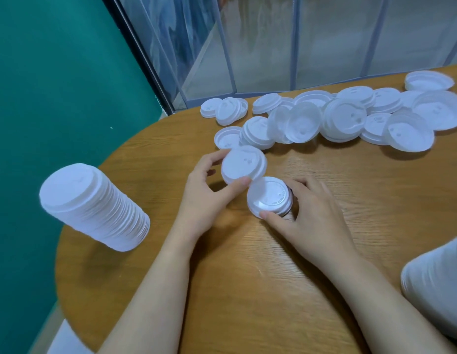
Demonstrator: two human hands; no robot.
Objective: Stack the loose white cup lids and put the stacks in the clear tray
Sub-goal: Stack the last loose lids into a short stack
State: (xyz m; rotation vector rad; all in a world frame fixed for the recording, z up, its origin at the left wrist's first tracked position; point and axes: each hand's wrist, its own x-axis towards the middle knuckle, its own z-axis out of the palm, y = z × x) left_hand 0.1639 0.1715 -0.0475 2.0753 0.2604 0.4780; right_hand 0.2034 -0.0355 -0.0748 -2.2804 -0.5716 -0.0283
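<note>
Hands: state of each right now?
Left hand: holds a single lid, pinched at its rim.
Right hand: grips a small stack of lids on the table.

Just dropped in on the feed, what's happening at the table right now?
A person is sorting white cup lids on a wooden table. The left hand holds one lid tilted, while the right hand grips a short stack on the table. A tall stack stands at the left, and a scattered pile of loose lids waits farther back. No clear tray is in view.
</note>
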